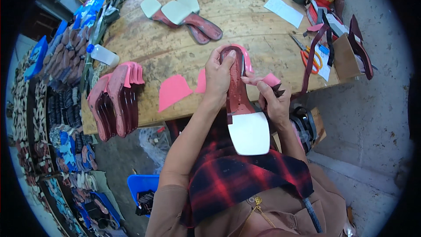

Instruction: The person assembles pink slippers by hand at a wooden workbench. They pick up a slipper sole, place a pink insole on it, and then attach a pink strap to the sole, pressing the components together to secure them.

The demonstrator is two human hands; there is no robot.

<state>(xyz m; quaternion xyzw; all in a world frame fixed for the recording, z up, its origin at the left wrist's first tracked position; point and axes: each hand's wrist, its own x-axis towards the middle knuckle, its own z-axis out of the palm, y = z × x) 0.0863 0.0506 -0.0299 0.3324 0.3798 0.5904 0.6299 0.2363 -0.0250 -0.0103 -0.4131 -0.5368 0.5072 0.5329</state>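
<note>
My left hand (217,75) is closed around the heel end of a dark red shoe insole (238,88), thumb on its face. The insole's wide white forepart (249,134) points down toward my lap. A pink lining piece (247,58) shows behind the heel's right edge. My right hand (277,105) is closed at the insole's right side, fingers touching its edge. A small dark pointed tool (278,90) sticks out from that hand, its exact kind unclear. Beside those fingers is a curled pink bit (272,80). Loose pink pieces (174,91) lie on the table to the left.
Stacked insoles with pink heels (116,98) overhang the table's left front edge. More white-tipped insoles (177,13) lie farther back, near a white bottle (103,55). Orange-handled scissors (310,59), paper (283,11) and a cardboard box (346,59) are to the right.
</note>
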